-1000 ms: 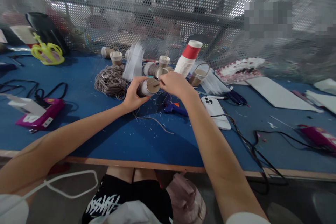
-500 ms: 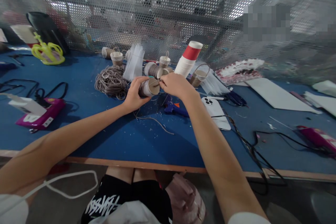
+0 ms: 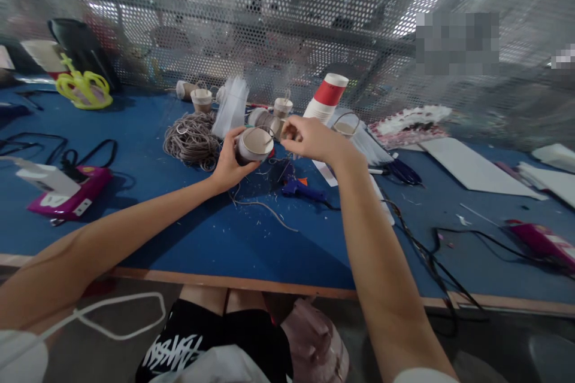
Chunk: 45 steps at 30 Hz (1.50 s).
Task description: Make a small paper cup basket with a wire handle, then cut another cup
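My left hand [image 3: 232, 161] is wrapped around a small paper cup [image 3: 257, 142], its pale open mouth tilted towards me. A thin cord [image 3: 271, 133] shows at the cup's rim on the right side. Just right of the cup, my right hand [image 3: 309, 136] has its fingers curled in; whether they pinch anything is hidden. Behind the left hand lies a bundle of grey-brown cord [image 3: 191, 139]. A blue glue gun [image 3: 303, 189] rests on the table below the right hand. One loose strand of cord [image 3: 267, 208] lies in front of the cup.
Behind my hands stand small handled cups [image 3: 202, 99], clear plastic bags [image 3: 231, 106] and a red-and-white stack of paper cups [image 3: 330, 90]. Purple power strips [image 3: 74, 194] lie at both sides, with black cables [image 3: 420, 239] on the right. A perforated metal screen [image 3: 269, 24] borders the back.
The cup in my left hand has turned from showing a brown round end to showing its pale open mouth. My right hand has drawn slightly right, away from the cup.
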Tool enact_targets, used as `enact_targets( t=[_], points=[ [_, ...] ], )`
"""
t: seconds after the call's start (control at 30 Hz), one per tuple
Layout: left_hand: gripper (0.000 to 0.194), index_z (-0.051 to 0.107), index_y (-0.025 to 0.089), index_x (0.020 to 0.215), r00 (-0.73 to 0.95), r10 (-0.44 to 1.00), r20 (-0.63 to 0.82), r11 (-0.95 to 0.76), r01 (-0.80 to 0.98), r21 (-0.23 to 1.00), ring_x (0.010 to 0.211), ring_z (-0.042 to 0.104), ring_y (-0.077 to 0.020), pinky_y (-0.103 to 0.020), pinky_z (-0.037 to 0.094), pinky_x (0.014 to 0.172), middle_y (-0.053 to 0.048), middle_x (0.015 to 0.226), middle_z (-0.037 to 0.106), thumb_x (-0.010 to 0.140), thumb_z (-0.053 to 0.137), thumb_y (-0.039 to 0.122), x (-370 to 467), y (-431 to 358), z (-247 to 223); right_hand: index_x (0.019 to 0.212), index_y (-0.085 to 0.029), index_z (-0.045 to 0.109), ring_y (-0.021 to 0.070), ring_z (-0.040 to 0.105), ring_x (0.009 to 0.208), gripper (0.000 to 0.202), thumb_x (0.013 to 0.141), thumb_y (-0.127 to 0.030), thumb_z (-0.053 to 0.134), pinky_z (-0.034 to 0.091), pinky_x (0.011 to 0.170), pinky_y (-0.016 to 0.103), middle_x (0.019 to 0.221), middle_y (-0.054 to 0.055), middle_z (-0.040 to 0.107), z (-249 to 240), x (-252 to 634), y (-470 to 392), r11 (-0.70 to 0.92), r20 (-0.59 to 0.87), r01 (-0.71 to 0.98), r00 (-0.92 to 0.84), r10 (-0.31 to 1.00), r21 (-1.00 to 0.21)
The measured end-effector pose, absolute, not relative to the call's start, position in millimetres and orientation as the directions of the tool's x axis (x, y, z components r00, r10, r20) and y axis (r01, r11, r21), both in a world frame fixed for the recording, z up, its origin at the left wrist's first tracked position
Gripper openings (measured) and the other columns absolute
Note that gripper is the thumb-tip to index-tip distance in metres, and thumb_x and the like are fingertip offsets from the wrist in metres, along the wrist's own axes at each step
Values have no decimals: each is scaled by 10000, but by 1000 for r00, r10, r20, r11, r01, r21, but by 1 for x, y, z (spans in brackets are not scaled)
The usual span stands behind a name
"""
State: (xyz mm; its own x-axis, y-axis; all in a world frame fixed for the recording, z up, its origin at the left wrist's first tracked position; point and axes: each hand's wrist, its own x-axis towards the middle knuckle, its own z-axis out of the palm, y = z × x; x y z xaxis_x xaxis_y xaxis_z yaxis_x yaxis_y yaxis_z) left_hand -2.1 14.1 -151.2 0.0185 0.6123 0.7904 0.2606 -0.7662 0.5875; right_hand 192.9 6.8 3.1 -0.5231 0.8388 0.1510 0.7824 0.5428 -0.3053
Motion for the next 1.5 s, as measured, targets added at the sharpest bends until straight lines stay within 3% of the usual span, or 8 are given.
enact_targets(
  t=[0.33, 0.53, 0.7, 0.8, 1.0, 1.27, 1.4, 1.5],
  points=[
    [779, 285, 273, 1301, 25, 657, 753, -752, 88, 653, 1274, 466, -288, -494, 365, 1110, -111, 1318, 414, 708, 774, 404, 0, 21, -157, 1072, -171, 635, 238, 617, 1108, 339, 763, -312, 635, 474, 1006, 426, 1173, 113, 671, -10, 198, 21, 516, 123, 449, -656, 745, -729],
    [744, 226, 282, 1222, -70, 689, 721, -713, 115, 692, 1211, 503, -267, -490, 438, 1038, -112, 1262, 402, 712, 759, 378, 0, 23, -161, 1243, -131, 589, 254, 585, 1196, 521, 786, -376, 632, 469, 1021, 431, 1269, 145, 638, -24, 185, 27, 487, 79, 407, -699, 710, -773],
    [910, 187, 291, 1230, -143, 659, 738, -703, 232, 672, 1252, 476, -286, -524, 396, 1083, -105, 1260, 371, 618, 857, 350, -2, 30, -165, 1290, -123, 538, 247, 543, 1239, 575, 795, -407, 609, 442, 1044, 406, 1351, 160, 573, -42, 168, 26, 491, 162, 308, -692, 703, -815],
    [939, 172, 288, 1267, -68, 680, 730, -703, 222, 676, 1286, 463, -296, -516, 420, 1075, -133, 1311, 353, 628, 856, 359, -8, 33, -166, 1242, -108, 555, 236, 583, 1153, 559, 791, -433, 615, 474, 976, 364, 1273, 157, 615, -50, 159, 24, 453, 171, 302, -644, 746, -839],
    [980, 191, 246, 1261, 23, 727, 686, -671, 236, 703, 1160, 548, -310, -525, 488, 978, -117, 1189, 434, 566, 869, 380, -20, 39, -162, 861, -129, 656, 169, 597, 785, 376, 808, -491, 569, 475, 717, 291, 818, 59, 665, -73, 144, 27, 353, 192, 396, -390, 901, -848],
    [1174, 218, 199, 1372, 206, 796, 569, -602, 362, 712, 1100, 588, -331, -516, 529, 887, -181, 1190, 487, 455, 885, 502, -29, 33, -158, 806, -151, 673, 160, 575, 752, 312, 732, -445, 597, 445, 685, 267, 781, 31, 663, -95, 149, 18, 228, 149, 314, -257, 955, -922],
    [928, 503, 213, 1258, 490, 752, 440, -653, 468, 595, 922, 660, -261, -351, 562, 717, -144, 1112, 623, 478, 846, 580, -46, 28, -124, 744, -149, 683, 152, 550, 688, 302, 716, -439, 604, 429, 642, 260, 706, 18, 643, -96, 152, 14, 227, 151, 344, -234, 961, -911],
    [564, 639, 249, 1029, 556, 721, 414, -691, 535, 486, 598, 620, -167, -257, 489, 547, -37, 775, 698, 646, 713, 657, -57, 19, -93, 768, -155, 702, 152, 558, 687, 316, 711, -456, 626, 442, 664, 265, 694, 3, 650, -96, 151, 14, 258, 179, 324, -254, 951, -910]
  ],
)
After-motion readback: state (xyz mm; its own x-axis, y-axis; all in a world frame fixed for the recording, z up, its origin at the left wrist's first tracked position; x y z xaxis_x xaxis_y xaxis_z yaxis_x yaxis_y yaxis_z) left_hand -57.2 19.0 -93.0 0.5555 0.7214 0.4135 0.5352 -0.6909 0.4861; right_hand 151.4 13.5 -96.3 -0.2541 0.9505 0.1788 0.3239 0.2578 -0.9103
